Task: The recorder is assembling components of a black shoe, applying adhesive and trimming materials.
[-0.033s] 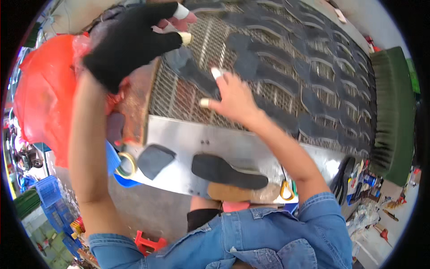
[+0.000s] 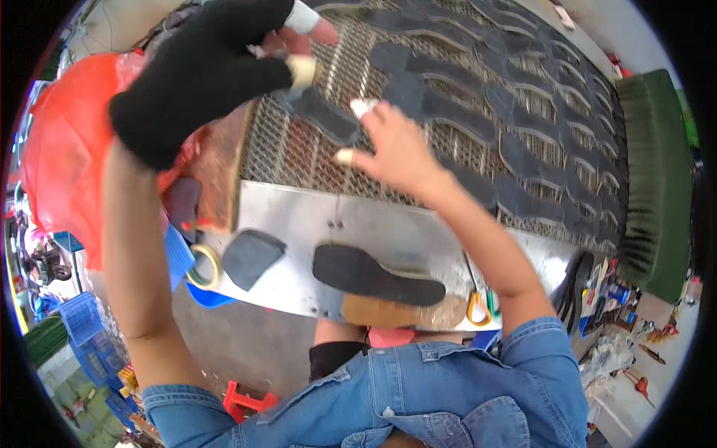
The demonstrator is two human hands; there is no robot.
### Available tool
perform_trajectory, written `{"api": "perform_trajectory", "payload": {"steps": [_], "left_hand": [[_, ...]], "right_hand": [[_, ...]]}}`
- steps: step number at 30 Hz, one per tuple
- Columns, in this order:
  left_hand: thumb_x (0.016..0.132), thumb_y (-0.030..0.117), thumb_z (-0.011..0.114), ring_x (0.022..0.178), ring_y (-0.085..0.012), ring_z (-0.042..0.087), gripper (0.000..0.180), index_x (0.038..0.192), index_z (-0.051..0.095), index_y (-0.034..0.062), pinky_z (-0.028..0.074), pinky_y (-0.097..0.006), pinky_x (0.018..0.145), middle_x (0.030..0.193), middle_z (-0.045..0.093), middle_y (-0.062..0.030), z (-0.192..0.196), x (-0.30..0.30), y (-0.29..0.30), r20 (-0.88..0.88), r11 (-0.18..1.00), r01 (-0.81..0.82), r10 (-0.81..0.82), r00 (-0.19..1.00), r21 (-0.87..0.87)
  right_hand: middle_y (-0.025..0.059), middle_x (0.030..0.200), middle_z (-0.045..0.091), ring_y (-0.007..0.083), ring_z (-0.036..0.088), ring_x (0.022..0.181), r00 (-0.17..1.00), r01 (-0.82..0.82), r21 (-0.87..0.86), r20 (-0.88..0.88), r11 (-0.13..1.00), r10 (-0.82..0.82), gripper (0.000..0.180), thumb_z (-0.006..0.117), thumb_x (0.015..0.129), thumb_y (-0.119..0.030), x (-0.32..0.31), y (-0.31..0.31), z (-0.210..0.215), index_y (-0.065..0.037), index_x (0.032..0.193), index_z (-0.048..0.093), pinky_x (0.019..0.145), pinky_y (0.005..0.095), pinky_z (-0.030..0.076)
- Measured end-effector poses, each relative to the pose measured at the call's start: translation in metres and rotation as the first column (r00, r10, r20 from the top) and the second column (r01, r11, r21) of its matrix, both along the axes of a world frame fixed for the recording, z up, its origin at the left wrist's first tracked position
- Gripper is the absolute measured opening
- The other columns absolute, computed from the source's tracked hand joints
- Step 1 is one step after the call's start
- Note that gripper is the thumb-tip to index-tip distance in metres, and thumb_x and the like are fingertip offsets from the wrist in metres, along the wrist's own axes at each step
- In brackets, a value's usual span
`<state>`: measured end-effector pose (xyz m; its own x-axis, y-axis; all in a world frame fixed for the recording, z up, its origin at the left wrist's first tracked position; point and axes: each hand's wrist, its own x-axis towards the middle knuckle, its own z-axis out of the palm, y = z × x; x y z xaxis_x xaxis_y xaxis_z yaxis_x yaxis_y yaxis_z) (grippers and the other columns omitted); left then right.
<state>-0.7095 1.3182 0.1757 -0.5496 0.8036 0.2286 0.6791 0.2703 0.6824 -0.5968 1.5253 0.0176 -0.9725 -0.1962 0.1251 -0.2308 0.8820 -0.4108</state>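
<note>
My left hand [image 2: 216, 75], in a black fingerless glove with tape on its fingertips, hangs over the far left of a metal mesh rack [image 2: 299, 160]. Its thumb and fingers are apart. Just below the thumb lies a dark grey insole-shaped piece [image 2: 323, 118], its far end partly hidden by that hand. My bare right hand [image 2: 399, 149] hovers beside the piece's nearer end, thumb and taped index finger spread, holding nothing. Rows of similar dark insole pieces [image 2: 455, 112] cover the mesh to the right.
On the metal ledge [image 2: 291, 201] in front are a grey cut piece [image 2: 252, 257], a black insole [image 2: 373, 275], a brown insole [image 2: 381, 310] and orange-handled scissors [image 2: 478, 308]. A tape roll [image 2: 205, 266] and red bag [image 2: 71, 160] are left; a green brush [image 2: 657, 187] stands right.
The view has shifted slightly, with the ledge and rack a little farther left and up. My left hand appears slightly larger and farther left; both hands' fingers stay apart.
</note>
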Motion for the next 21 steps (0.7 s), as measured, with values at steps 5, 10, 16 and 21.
{"api": "perform_trajectory", "payload": {"steps": [5,10,16,21], "left_hand": [[0.071,0.014,0.069,0.085,-0.0139,0.06,0.035,0.104,0.064,0.0017,0.047,-0.026,0.07,0.098,0.064,-0.0055,-0.011,0.148,-0.054,0.199,0.943,0.329,-0.313,0.929,-0.052],[0.073,0.019,0.071,0.077,-0.0153,0.059,0.035,0.102,0.062,0.0011,0.046,-0.027,0.065,0.089,0.063,-0.0062,-0.064,0.312,-0.088,0.276,0.963,0.25,-0.267,0.923,0.097],[0.075,0.025,0.072,0.069,-0.0169,0.059,0.036,0.099,0.06,0.0004,0.046,-0.028,0.06,0.079,0.061,-0.0072,-0.136,0.447,-0.075,0.47,0.856,0.401,-0.515,0.717,0.326],[0.077,0.029,0.074,0.062,-0.0183,0.059,0.039,0.097,0.059,-0.0002,0.045,-0.029,0.056,0.07,0.06,-0.008,-0.156,0.513,-0.041,0.661,0.784,0.467,-0.608,0.44,0.409]], "right_hand": [[0.0159,0.091,0.065,0.0322,0.062,0.084,0.994,-0.103,-0.135,-0.05,0.985,0.097,0.043,0.068,0.077,-0.028,0.09,0.085,0.042,-0.002,0.111,0.06,0.075,0.0364,0.049],[0.0096,0.101,0.066,0.0175,0.062,0.084,0.977,0.211,-0.141,0.013,0.967,-0.211,0.044,0.069,0.078,-0.018,0.265,0.14,0.048,-0.003,0.118,0.059,0.073,0.0302,0.049],[0.0138,0.085,0.06,0.0294,0.06,0.076,0.901,0.26,-0.185,-0.307,0.948,-0.307,0.034,0.068,0.076,-0.016,0.458,0.118,-0.016,-0.002,0.107,0.061,0.069,0.037,0.048],[0.0044,0.088,0.064,0.01,0.061,0.071,0.645,0.642,-0.578,0.053,0.503,-0.763,0.039,0.065,0.079,-0.006,0.614,0.089,-0.05,-0.005,0.118,0.056,0.062,0.0257,0.05]]}}
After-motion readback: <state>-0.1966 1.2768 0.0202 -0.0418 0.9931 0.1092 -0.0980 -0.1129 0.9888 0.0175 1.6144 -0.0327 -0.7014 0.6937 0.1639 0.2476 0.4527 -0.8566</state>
